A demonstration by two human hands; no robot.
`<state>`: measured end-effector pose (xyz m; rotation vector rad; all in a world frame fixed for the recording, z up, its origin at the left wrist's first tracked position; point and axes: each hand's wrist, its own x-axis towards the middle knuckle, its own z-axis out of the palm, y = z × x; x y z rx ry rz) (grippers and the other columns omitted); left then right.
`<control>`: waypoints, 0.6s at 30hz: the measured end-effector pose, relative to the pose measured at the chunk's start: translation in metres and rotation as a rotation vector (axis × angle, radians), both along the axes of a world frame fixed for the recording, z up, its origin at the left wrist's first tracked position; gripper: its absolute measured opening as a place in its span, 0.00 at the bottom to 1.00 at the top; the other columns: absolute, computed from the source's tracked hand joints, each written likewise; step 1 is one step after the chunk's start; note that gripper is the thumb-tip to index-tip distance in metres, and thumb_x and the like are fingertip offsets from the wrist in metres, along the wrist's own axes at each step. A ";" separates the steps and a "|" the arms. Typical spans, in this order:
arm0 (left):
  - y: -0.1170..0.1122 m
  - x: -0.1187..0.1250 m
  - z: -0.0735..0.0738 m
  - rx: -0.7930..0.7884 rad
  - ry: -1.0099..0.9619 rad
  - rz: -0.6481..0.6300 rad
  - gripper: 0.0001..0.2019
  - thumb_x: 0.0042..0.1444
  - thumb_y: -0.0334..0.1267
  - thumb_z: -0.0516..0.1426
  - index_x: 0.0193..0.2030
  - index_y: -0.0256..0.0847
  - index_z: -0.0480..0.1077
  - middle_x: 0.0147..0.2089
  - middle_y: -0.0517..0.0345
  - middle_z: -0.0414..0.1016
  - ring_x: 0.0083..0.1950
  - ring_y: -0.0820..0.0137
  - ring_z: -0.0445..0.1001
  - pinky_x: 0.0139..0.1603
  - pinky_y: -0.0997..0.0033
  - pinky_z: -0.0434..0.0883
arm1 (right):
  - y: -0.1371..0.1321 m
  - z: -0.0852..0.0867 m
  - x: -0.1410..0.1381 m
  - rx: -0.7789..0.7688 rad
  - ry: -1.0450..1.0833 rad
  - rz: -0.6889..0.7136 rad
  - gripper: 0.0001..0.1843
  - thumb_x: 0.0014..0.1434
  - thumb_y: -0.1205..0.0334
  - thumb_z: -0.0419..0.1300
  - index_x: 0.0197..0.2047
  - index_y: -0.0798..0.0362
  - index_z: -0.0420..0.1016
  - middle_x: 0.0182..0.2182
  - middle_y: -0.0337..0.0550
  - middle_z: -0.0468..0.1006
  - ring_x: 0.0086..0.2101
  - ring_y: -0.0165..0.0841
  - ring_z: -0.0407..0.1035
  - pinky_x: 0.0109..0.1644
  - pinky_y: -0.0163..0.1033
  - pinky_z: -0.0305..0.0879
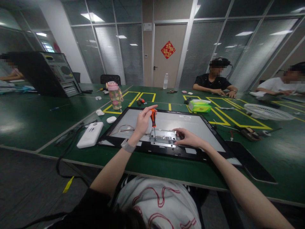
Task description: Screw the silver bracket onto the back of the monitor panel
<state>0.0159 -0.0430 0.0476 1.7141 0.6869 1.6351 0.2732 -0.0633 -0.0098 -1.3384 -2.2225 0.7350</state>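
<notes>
A monitor panel (190, 125) lies face down on the green table, with a metal circuit cover (164, 135) near its front edge. My left hand (143, 120) is closed round an orange-and-black screwdriver (153, 119), held upright with its tip on the metal cover. My right hand (187, 137) rests on the right end of that cover, fingers curled and pressing on it. A watch band sits on my left wrist.
A white power brick (90, 134) and black cables lie left of the panel. A pink bottle (114, 94), green tissue pack (200, 106), fan grille (268, 112), computer case (51, 73) and a black cover (250, 163) stand around. Other people sit at the far side.
</notes>
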 end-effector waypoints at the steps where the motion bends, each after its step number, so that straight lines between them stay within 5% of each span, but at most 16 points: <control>1: -0.002 0.001 0.001 0.019 0.012 0.015 0.13 0.60 0.36 0.52 0.47 0.39 0.74 0.40 0.54 0.75 0.41 0.71 0.73 0.45 0.70 0.69 | 0.000 0.000 0.000 -0.002 0.000 0.001 0.36 0.45 0.50 0.68 0.56 0.56 0.68 0.37 0.43 0.70 0.39 0.38 0.66 0.45 0.43 0.64; 10: -0.013 0.005 0.004 0.149 0.047 0.131 0.04 0.51 0.36 0.62 0.33 0.39 0.74 0.33 0.60 0.67 0.32 0.76 0.67 0.34 0.76 0.65 | 0.002 -0.002 0.001 0.017 -0.001 0.005 0.36 0.45 0.49 0.68 0.55 0.55 0.69 0.36 0.43 0.70 0.37 0.37 0.66 0.43 0.42 0.64; 15: -0.005 0.003 0.000 0.035 -0.033 -0.081 0.11 0.61 0.38 0.52 0.45 0.39 0.73 0.36 0.54 0.73 0.38 0.71 0.72 0.40 0.71 0.68 | 0.003 -0.003 0.001 0.015 -0.004 0.001 0.38 0.44 0.48 0.69 0.56 0.55 0.68 0.37 0.43 0.71 0.38 0.38 0.66 0.43 0.42 0.64; 18: -0.004 0.002 -0.001 0.033 -0.029 -0.085 0.12 0.62 0.40 0.52 0.42 0.38 0.74 0.38 0.53 0.74 0.42 0.69 0.72 0.42 0.70 0.68 | 0.003 -0.003 0.001 0.006 -0.002 0.001 0.38 0.44 0.49 0.69 0.56 0.55 0.69 0.36 0.43 0.70 0.38 0.38 0.66 0.44 0.43 0.64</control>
